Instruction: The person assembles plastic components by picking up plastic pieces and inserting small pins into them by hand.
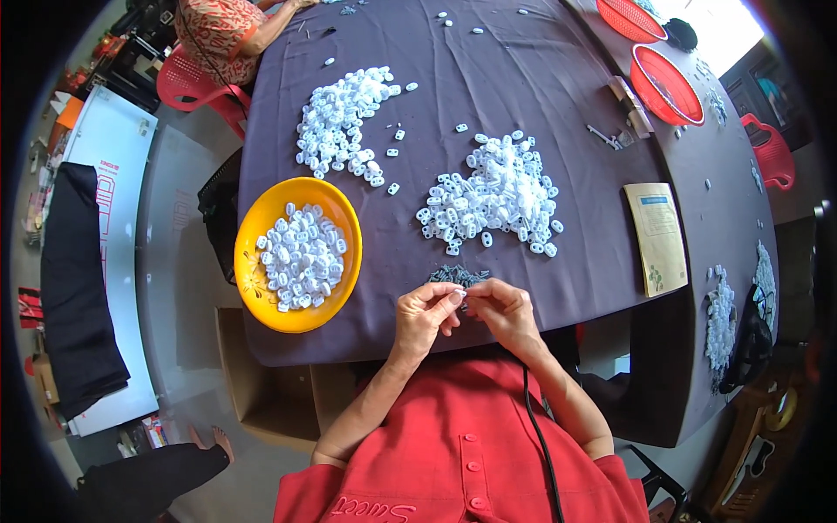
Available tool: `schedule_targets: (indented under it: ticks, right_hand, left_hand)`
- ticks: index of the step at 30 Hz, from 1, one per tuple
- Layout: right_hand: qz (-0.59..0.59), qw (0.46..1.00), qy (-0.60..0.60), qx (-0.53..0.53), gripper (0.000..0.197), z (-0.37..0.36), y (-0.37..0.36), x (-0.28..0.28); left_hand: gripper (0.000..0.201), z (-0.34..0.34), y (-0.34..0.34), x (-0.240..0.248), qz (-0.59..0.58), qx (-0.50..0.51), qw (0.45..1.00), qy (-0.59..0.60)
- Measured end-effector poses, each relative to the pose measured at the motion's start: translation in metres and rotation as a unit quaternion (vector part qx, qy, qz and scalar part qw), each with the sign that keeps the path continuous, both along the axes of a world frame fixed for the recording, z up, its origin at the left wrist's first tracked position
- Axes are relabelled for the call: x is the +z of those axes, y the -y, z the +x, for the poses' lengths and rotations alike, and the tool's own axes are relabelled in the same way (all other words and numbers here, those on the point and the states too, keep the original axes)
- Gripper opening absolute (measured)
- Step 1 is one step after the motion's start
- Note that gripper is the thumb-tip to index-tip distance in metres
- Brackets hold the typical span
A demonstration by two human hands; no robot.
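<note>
My left hand [425,315] is closed in a pinch on a small white oval plastic piece [460,293], just over the near edge of the table. Right beside it, touching fingertips, my right hand [506,315] pinches too; what lies between its fingers is mostly covered. Directly beyond the hands is a little heap of dark grey pins [458,274]. Farther back spreads a large pile of white two-holed oval pieces [497,192]. To the left, a yellow bowl [250,301] holds many similar white pieces.
Another white pile [340,118] lies at the far left of the dark cloth-covered table [392,261]. A booklet [656,235] and a red basket [643,65] are on the right. Below the bowl stands an open cardboard box [270,383]. A seated person [218,35] works at far left.
</note>
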State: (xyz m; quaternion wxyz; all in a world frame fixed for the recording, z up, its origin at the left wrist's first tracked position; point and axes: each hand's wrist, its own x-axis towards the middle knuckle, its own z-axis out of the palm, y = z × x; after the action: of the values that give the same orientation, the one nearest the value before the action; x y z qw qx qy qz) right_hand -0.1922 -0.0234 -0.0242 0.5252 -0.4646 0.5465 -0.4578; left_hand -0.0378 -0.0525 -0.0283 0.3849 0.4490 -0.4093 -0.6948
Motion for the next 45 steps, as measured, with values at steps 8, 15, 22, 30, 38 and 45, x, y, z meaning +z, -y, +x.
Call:
schedule_targets:
  ticks: [8,15,22,30,38,45]
  right_hand:
    - [-0.195,0.879,-0.434,0.022,0.011,-0.015,0.031,-0.003]
    - [-0.183,0.852,-0.487,0.063,0.005,-0.013,0.027,0.005]
    - [-0.204,0.867,-0.45,0.065,0.01,-0.01,0.029,0.007]
    - [-0.193,0.886,-0.418,0.058,0.008,-0.008,0.03,0.001]
    - [-0.216,0.889,-0.402,0.026,0.012,-0.005,0.027,0.005]
    - [-0.215,0.887,-0.407,0.036,0.009,-0.004,0.027,0.006]
  left_hand:
    - [0.011,0.013,-0.001,-0.002,0.045,-0.002,0.999,0.003]
    - [0.013,0.01,-0.008,-0.008,0.018,-0.026,0.999,0.03]
    - [0.011,0.014,-0.008,-0.005,0.017,-0.028,0.999,0.017]
    - [0.011,0.019,-0.007,-0.001,0.005,-0.028,0.999,0.02]
    - [0.013,0.02,-0.011,-0.004,0.0,-0.021,0.999,0.045]
    - [0.014,0.019,-0.01,-0.004,-0.008,-0.022,0.998,0.052]
